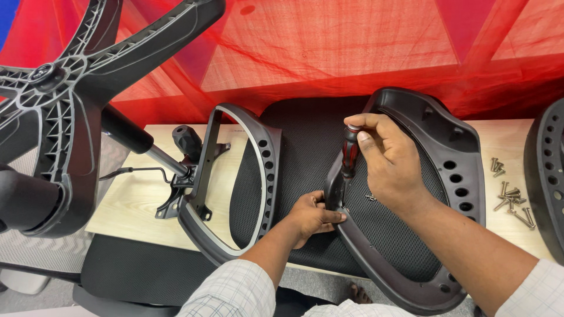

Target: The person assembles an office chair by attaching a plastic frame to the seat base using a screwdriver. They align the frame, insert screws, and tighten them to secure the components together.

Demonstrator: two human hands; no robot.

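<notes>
Nearest, checked shirt sleeves frame the two hands. The left hand (312,215) pinches the inner edge of a curved black plastic armrest (437,194) that lies on the black mesh seat cushion (305,158). The right hand (388,158) is closed around the red-and-black handle of a screwdriver (349,155), held upright with its tip down at the armrest edge just beside the left fingers; the tip itself is hard to make out. The armrest is a smooth, glossy loop with a row of round holes along its outer side, and its lower end is cut off by the frame edge. A second armrest (247,176), grey-edged with the same holes, rests on the cushion's left side. Loose metal screws (511,196) lie scattered on the pale wood-grain surface (141,199) to the right. Farther left, a ribbed black star-shaped chair base (64,88) with its gas cylinder tilts over the surface. Behind hangs sheer red fabric (329,41).
</notes>
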